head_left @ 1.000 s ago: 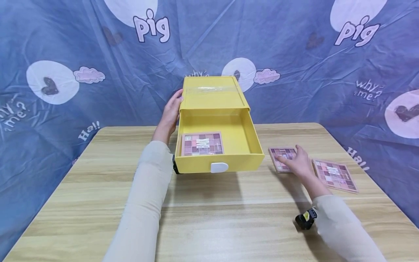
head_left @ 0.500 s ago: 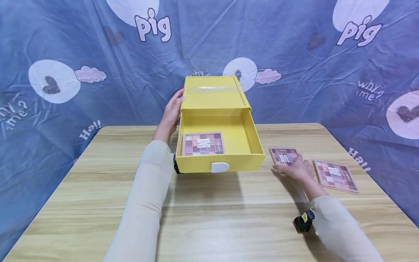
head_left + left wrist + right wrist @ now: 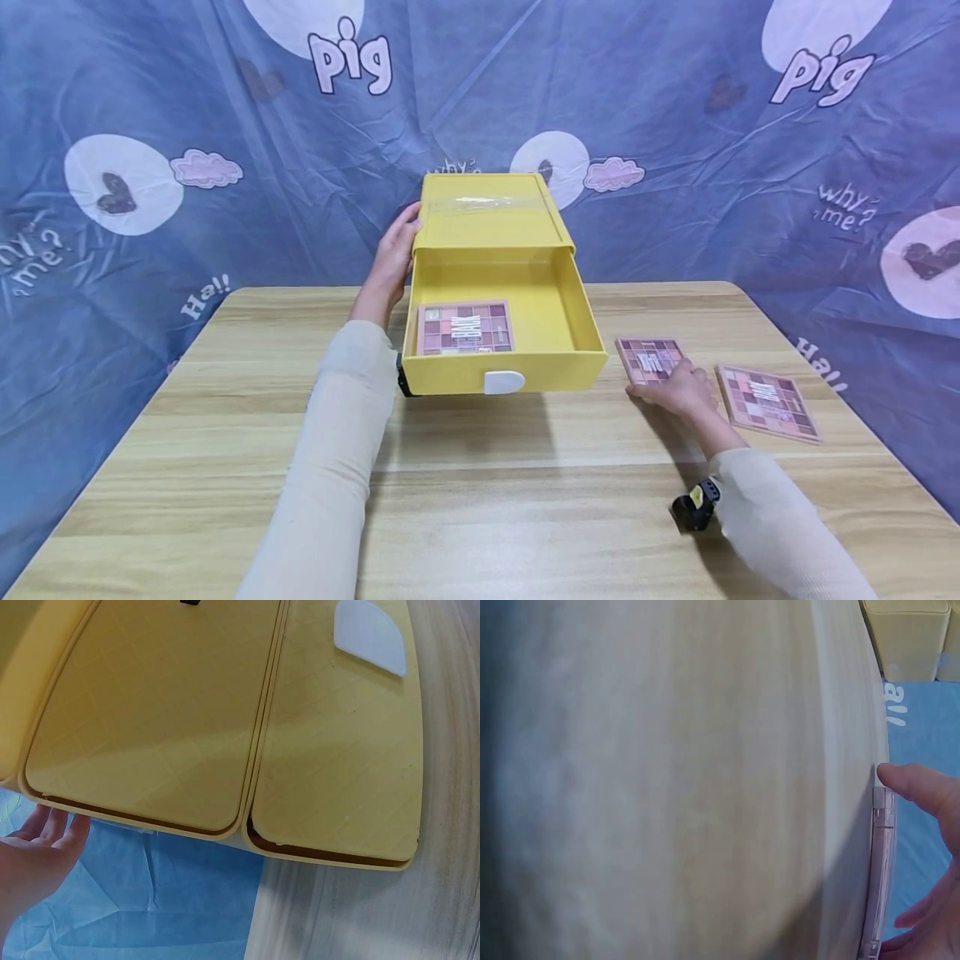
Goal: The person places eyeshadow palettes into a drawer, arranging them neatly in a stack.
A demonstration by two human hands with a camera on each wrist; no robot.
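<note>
My left hand [image 3: 392,260] rests against the left side of a yellow drawer box [image 3: 487,212], its fingers extended along that side; in the left wrist view fingertips [image 3: 56,823] touch the edge of the box. The top drawer [image 3: 502,375] is pulled out and holds one eyeshadow palette [image 3: 453,329] at its left front. On the table to the right, my right hand [image 3: 681,390] grips a second eyeshadow palette [image 3: 647,357] across its near part, thumb at the left edge and fingers at the right. The right wrist view shows that palette [image 3: 881,862] edge-on, between thumb and fingers.
A third eyeshadow palette [image 3: 771,404] lies flat on the wooden table [image 3: 225,433], right of my right hand. The drawer has a white pull tab [image 3: 503,382]. Behind the table hangs a blue printed cloth [image 3: 300,167]. A black wrist camera [image 3: 696,506] hangs under my right sleeve.
My right hand has drawn back from over the palette, and its thumb has moved down to the palette's near left corner. The left hand and the drawer box look unmoved.
</note>
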